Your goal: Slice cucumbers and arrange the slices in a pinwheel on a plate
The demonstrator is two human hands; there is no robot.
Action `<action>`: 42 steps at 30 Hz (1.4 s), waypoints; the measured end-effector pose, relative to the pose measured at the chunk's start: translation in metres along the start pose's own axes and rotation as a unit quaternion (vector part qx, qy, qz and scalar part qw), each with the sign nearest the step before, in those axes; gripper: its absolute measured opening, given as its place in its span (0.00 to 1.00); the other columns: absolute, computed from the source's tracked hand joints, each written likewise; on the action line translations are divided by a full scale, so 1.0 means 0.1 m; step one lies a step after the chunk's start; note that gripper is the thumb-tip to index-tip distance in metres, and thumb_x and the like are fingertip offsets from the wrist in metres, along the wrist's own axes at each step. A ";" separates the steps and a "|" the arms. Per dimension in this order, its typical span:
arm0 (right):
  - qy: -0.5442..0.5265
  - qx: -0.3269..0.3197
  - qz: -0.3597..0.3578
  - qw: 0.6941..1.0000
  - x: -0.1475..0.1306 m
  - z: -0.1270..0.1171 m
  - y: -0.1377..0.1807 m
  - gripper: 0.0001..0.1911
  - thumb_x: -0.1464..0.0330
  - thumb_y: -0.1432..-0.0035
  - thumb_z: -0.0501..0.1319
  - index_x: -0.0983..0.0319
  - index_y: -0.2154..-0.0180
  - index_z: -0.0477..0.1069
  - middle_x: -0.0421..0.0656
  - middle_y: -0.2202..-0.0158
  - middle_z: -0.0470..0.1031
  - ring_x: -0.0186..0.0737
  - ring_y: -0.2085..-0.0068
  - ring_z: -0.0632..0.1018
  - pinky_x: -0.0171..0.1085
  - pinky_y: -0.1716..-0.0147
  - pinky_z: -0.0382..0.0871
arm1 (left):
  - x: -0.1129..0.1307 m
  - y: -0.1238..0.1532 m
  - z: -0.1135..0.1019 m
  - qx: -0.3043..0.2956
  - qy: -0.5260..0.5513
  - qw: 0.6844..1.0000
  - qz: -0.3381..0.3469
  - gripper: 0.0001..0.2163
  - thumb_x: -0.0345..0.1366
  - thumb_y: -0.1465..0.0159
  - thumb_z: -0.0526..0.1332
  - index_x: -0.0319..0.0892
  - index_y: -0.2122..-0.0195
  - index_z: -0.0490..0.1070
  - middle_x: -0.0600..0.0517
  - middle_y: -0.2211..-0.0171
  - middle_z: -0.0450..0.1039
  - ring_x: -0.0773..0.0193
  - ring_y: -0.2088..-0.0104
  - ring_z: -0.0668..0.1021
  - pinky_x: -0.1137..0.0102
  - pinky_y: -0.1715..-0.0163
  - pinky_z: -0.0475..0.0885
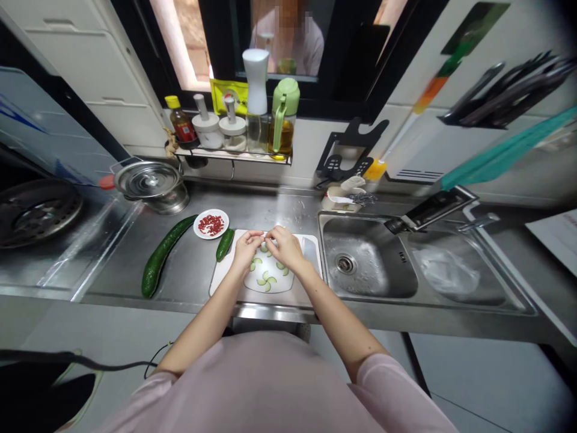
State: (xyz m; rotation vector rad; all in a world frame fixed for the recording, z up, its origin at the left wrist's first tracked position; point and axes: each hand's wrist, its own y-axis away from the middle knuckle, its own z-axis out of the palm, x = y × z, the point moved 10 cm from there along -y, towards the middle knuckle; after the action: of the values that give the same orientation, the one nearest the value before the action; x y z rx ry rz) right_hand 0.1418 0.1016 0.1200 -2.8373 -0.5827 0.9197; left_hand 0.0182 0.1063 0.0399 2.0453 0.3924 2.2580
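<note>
My left hand (247,249) and my right hand (286,248) meet over the far side of a white plate (278,287). The fingertips of both are pinched close together; whatever sits between them is too small to make out. Thin green-edged cucumber slices (267,281) lie on the plate in curved pinwheel groups. Under the plate is a pale cutting board (222,278), with a wide metal blade (310,250) resting at its right. A cut piece of cucumber (225,245) lies at the board's left edge, beside a small white dish (196,227) of red bits (211,225).
A long whole cucumber (161,260) lies on the steel counter to the left, near a lidded metal pot (153,180). Behind is a rack (234,155) of seasoning jars and bottles. On the right are a double sink (369,264), a faucet (433,210) and a knife holder (473,120).
</note>
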 end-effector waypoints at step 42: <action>0.079 -0.138 0.129 0.979 0.92 0.95 0.04 0.10 0.68 0.37 0.52 0.62 0.65 0.71 0.44 0.61 0.77 0.40 0.60 0.72 0.37 0.59 0.49 | -0.43 -0.39 0.18 -0.026 -0.552 0.832 0.050 0.07 0.41 0.40 0.61 0.47 0.62 0.74 0.47 0.60 0.74 0.51 0.54 0.71 0.59 0.55 0.56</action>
State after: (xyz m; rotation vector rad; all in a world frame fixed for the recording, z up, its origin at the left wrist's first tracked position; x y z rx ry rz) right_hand 0.1561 0.1320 -0.0081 -3.2581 -0.3534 0.6791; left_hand 0.0363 0.1373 -0.0095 2.8845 0.1043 0.7446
